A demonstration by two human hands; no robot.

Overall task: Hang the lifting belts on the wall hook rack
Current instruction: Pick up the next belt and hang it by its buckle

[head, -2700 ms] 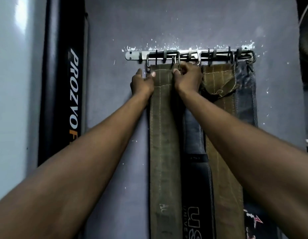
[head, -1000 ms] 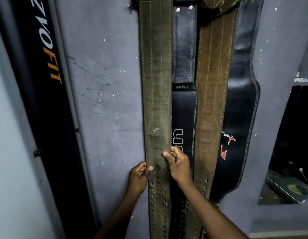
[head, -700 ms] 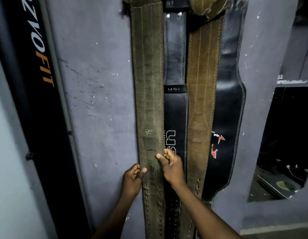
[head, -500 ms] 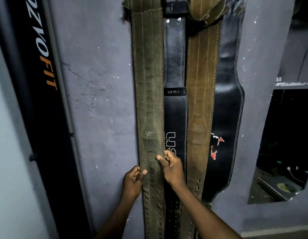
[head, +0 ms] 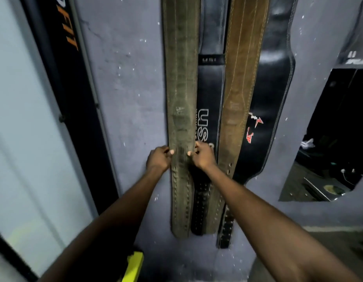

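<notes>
Several lifting belts hang side by side down the grey wall. The olive-green belt is leftmost. My left hand grips its left edge and my right hand grips its right edge, thumbs on the front, just above its rows of holes. To its right hang a black belt with white lettering, a brown belt and a wide black belt with a red logo. The hook rack is above the view, out of sight.
A black padded panel with orange lettering stands against the wall on the left, next to a pale panel. On the right is a dark opening in the wall. A yellow object shows low near my left forearm.
My view has dropped from the hook rack to the belts' lower ends. Both hands slid down the olive belt from its buckle to just above the holes, still gripping its edges.
</notes>
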